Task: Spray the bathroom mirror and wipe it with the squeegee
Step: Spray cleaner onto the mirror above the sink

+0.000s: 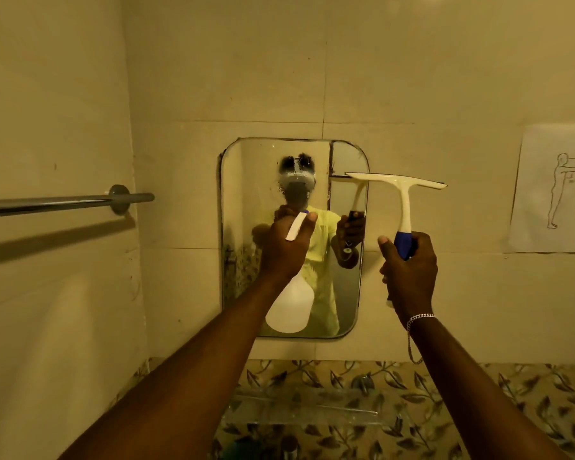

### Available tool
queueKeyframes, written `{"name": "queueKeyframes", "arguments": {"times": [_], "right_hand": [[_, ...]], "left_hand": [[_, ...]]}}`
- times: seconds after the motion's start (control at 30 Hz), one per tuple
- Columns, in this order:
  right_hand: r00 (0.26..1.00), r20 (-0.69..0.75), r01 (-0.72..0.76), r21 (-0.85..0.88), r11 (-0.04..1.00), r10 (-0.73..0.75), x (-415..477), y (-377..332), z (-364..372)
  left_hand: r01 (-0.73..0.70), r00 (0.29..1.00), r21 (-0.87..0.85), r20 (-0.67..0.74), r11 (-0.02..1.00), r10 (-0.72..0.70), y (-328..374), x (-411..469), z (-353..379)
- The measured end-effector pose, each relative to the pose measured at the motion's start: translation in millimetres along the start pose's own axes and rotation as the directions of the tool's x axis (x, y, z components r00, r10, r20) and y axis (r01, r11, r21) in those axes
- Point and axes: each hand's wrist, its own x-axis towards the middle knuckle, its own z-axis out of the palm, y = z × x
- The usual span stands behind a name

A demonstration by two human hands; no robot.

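Note:
A rounded rectangular mirror [346, 293] hangs on the tiled wall at centre. My left hand [284, 250] grips a white spray bottle [289, 308] by its neck, with the nozzle pointed at the glass and the body hanging below my wrist. My right hand [409, 270] holds a white squeegee [402, 187] by its blue handle, upright, just right of the mirror. Its blade is level and overlaps the mirror's upper right edge. Whether the blade touches the glass I cannot tell. A misty patch shows on the mirror's upper left part.
A chrome towel bar [63, 204] juts from the left wall at mirror height. A paper sheet with a drawn figure [555, 190] is stuck to the wall at right. Below the mirror is a clear glass shelf [299, 413] over leaf-patterned tiles.

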Motion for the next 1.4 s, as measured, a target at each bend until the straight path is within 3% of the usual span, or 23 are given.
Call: {"name": "queueKeyframes", "arguments": {"times": [0.27,0.4,0.6,0.97,1.13,1.4], "right_hand": [[0.999,-0.034,-0.002,-0.001,1.000,0.002,2.6,4.4,-17.2],[0.999,-0.047,0.003,-0.018,1.000,-0.004,4.7,4.3,-21.3],[0.999,-0.027,-0.030,-0.016,0.999,0.029,-12.1,12.2,-13.7],[0.997,0.022,-0.073,0.038,0.997,0.073,-33.7,15.9,14.0],[0.997,0.034,-0.071,0.035,0.997,0.070,-39.1,17.6,13.8],[0.997,0.007,-0.081,0.005,0.997,0.081,-41.5,21.1,-3.7]], "left_hand": [[0.083,0.995,-0.051,-0.046,0.995,-0.085,2.7,-18.7,32.8],[0.151,0.988,-0.101,0.021,0.983,-0.150,-11.4,-24.3,25.6],[0.251,0.967,-0.085,-0.023,0.964,-0.254,-55.6,-58.3,-4.8],[0.420,0.907,0.173,-0.108,0.891,-0.407,-115.4,-106.1,-55.2],[0.410,0.911,0.136,-0.009,0.902,-0.412,-131.3,-127.6,-49.3],[0.279,0.949,0.037,0.140,0.959,-0.282,-117.1,-146.4,-2.5]]}}
